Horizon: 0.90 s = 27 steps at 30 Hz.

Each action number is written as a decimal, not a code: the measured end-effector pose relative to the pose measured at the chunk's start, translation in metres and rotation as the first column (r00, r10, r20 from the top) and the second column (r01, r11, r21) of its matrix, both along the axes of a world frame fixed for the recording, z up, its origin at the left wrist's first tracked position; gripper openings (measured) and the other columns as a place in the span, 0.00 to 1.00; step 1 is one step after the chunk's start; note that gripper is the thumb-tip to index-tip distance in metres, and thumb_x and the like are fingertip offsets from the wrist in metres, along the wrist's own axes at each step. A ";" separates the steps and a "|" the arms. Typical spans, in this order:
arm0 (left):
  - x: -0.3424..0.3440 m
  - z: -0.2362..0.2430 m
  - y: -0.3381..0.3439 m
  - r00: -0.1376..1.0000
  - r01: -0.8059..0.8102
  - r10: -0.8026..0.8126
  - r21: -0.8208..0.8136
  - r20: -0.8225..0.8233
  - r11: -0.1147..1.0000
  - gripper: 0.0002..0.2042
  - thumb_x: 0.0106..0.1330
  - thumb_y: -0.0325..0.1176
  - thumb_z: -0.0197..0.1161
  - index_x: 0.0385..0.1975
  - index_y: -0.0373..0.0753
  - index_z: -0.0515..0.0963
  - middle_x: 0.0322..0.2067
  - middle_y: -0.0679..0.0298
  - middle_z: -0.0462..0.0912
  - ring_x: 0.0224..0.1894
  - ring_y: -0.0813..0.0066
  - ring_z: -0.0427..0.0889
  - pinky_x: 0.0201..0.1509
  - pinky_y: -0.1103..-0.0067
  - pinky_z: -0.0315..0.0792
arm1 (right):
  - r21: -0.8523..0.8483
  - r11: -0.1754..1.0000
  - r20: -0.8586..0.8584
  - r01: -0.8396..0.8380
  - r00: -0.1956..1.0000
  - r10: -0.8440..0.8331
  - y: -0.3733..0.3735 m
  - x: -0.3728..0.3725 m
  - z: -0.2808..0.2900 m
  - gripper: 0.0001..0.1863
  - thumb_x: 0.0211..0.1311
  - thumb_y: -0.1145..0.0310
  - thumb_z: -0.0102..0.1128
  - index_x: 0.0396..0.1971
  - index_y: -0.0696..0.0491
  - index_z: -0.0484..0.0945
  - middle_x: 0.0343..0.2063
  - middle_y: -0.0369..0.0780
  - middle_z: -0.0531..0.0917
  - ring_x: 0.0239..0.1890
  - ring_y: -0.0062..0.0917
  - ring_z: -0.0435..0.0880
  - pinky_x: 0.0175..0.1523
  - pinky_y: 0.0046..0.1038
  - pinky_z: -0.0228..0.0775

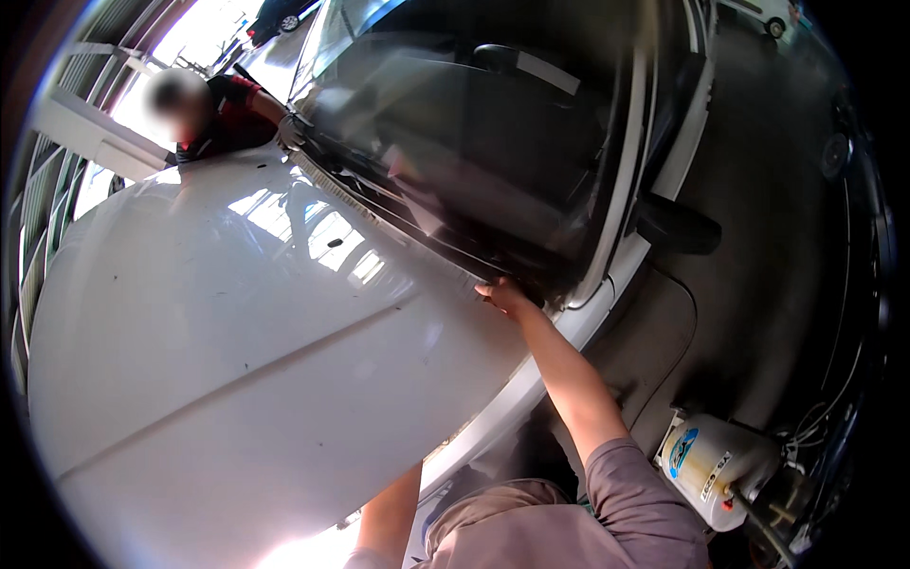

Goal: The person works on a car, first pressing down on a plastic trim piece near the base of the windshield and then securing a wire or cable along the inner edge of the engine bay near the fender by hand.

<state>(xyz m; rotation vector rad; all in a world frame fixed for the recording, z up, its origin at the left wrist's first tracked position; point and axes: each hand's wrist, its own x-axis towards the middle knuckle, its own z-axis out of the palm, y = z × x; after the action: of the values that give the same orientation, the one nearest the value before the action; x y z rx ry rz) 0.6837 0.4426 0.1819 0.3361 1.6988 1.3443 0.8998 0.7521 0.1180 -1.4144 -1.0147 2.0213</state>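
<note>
Your right hand (508, 297) curled at white hood's (275, 379) rear edge, right of centre; grasp unclear. Left grip hidden, lower centre. Uneven push by co-worker (226, 121), upper left, could have pinched you.

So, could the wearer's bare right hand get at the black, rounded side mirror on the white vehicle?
Probably yes. The bare right hand is near the lower corner of the dark glass windscreen; the white windscreen pillar stands between it and the black side mirror, but the way around the pillar looks free.
</note>
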 end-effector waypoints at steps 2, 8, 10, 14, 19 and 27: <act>0.005 0.002 0.003 1.000 -0.008 0.008 -0.013 -0.011 1.000 0.23 0.72 0.36 0.57 0.63 0.31 0.66 0.62 0.52 0.70 0.65 0.57 0.70 0.67 0.66 0.67 | 0.031 0.998 -0.042 -0.055 0.998 0.056 0.001 0.004 0.012 0.31 0.57 0.54 0.69 0.56 0.58 0.76 0.53 0.49 0.81 0.57 0.36 0.80 0.60 0.32 0.70; 0.015 -0.004 0.005 1.000 -0.024 0.023 -0.053 -0.016 0.998 0.22 0.72 0.36 0.57 0.62 0.32 0.67 0.61 0.53 0.71 0.64 0.58 0.71 0.66 0.66 0.67 | 0.464 0.829 0.365 -0.313 0.920 0.144 -0.006 0.008 0.035 0.27 0.59 0.54 0.67 0.50 0.59 0.80 0.45 0.52 0.84 0.51 0.42 0.82 0.56 0.37 0.72; 0.017 -0.004 0.009 1.000 -0.020 0.019 -0.053 -0.021 0.998 0.22 0.72 0.36 0.57 0.61 0.32 0.67 0.61 0.53 0.71 0.64 0.59 0.71 0.66 0.66 0.67 | 0.504 0.859 0.249 -0.091 0.967 -0.043 -0.015 0.005 0.038 0.25 0.59 0.53 0.67 0.45 0.59 0.82 0.46 0.55 0.82 0.52 0.46 0.80 0.57 0.41 0.71; 0.025 -0.004 0.016 1.000 0.001 -0.002 -0.056 -0.018 0.998 0.21 0.72 0.36 0.57 0.61 0.32 0.68 0.61 0.53 0.72 0.63 0.59 0.71 0.66 0.67 0.68 | 0.633 0.761 0.380 -0.142 0.913 -0.146 -0.002 0.001 -0.007 0.22 0.60 0.56 0.65 0.43 0.60 0.82 0.37 0.53 0.85 0.43 0.42 0.85 0.49 0.39 0.76; 0.026 -0.007 0.022 1.000 0.010 -0.011 -0.050 -0.015 0.999 0.21 0.72 0.36 0.57 0.60 0.33 0.69 0.60 0.54 0.72 0.62 0.60 0.72 0.65 0.67 0.68 | 0.589 0.799 0.323 -0.120 0.941 -0.096 0.011 -0.004 -0.015 0.18 0.61 0.59 0.65 0.40 0.60 0.82 0.20 0.45 0.83 0.22 0.30 0.84 0.31 0.33 0.75; 0.028 -0.011 0.022 1.000 0.022 -0.023 -0.062 -0.005 0.998 0.20 0.73 0.37 0.57 0.59 0.33 0.70 0.59 0.55 0.73 0.61 0.61 0.74 0.64 0.68 0.69 | 0.521 0.853 0.008 -0.033 0.999 0.033 -0.006 0.009 0.050 0.14 0.62 0.64 0.63 0.37 0.60 0.83 0.18 0.40 0.83 0.20 0.19 0.80 0.27 0.27 0.71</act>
<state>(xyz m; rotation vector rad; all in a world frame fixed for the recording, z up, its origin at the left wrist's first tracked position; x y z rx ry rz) 0.7121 0.4649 0.1712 0.3224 1.7326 1.2721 0.9084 0.7461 0.1680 -1.1015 -1.4587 1.5863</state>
